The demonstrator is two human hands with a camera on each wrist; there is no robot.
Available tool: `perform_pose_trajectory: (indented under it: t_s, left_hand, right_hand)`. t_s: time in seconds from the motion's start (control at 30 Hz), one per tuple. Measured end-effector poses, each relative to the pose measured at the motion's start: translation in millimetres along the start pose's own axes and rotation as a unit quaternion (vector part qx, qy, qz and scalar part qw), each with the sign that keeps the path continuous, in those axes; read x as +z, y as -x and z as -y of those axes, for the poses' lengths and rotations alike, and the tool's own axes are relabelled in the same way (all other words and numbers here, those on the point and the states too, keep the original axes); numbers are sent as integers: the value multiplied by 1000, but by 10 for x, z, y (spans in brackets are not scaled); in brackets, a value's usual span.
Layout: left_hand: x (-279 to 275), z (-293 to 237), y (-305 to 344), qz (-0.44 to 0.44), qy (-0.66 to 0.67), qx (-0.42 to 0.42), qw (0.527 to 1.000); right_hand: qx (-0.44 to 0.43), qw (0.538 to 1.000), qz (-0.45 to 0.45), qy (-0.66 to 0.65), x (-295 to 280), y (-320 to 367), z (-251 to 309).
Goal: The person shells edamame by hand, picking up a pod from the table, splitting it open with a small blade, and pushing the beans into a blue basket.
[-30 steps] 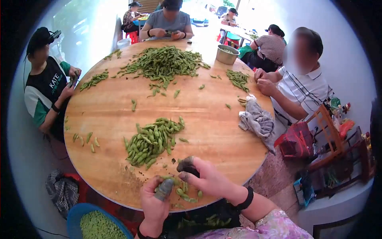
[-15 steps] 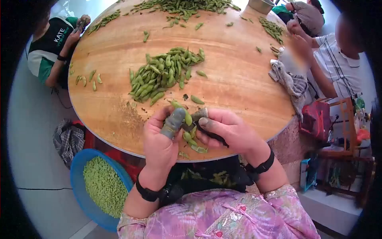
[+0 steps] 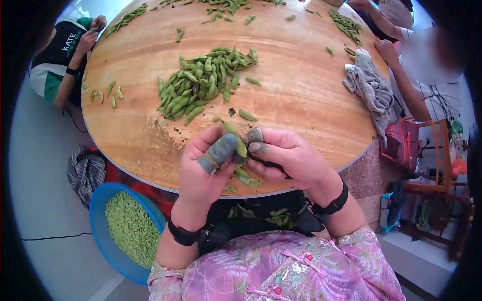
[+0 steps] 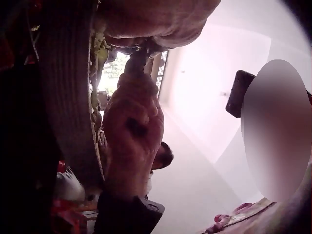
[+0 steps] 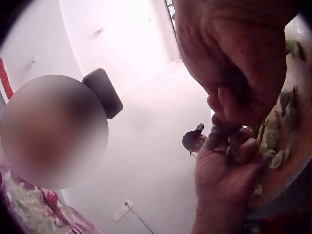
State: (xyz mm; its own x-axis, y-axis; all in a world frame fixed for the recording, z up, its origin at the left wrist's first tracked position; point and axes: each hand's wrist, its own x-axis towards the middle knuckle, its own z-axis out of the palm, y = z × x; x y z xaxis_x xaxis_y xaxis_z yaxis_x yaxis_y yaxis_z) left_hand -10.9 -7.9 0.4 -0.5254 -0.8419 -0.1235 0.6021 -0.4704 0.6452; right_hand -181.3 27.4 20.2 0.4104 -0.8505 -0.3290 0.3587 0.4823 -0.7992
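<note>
A green pod (image 3: 235, 139) stands upright between the two hands in the head view. The left hand (image 3: 203, 163), with a grey cover on its thumb, pinches it from the left. From the right, the right hand (image 3: 291, 158) pinches at the pod's side with thumb and forefinger, its other fingers curled. More pods (image 3: 247, 176) lie just below the fingertips at the table's edge. A larger pile of pods (image 3: 201, 83) is beyond the hands. Both wrist views show the hands meeting at their fingertips, the pod mostly hidden there.
The round wooden table (image 3: 301, 105) holds loose pods and a grey cloth (image 3: 370, 90) at right. A blue basin (image 3: 98, 228) of shelled beans (image 3: 131, 228) stands lower left. People sit at both sides; a red bag (image 3: 401, 145) is at right.
The head view has tilted down. My right hand, apart from the left at first, has come to the left hand and moved in close around the pod, which now stands more upright.
</note>
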Motion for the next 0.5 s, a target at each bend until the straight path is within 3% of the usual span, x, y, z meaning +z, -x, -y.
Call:
perform_pose_trajectory:
  t_s: [0.13, 0.2, 0.23, 0.3, 0.43, 0.5]
  left_hand:
    - [19, -17, -12, 1, 0, -16, 1000]
    - [23, 36, -21, -29, -216, 91, 972]
    - [36, 49, -22, -29, -213, 91, 972]
    - [63, 46, -35, -72, -310, 121, 940]
    - [45, 1, -26, -69, -287, 107, 949]
    - [14, -39, -25, -52, -143, 33, 988]
  right_hand:
    - [-27, 1000, 8, 9, 8, -36, -46]
    - [-155, 942, -122, 272, 68, -63, -65]
    - [-153, 942, -122, 274, 53, -68, -76]
    - [-207, 859, -151, 443, 2, -101, -88]
    - [-177, 894, -187, 367, 37, -129, -10]
    - [-61, 978, -142, 143, 52, -120, 63]
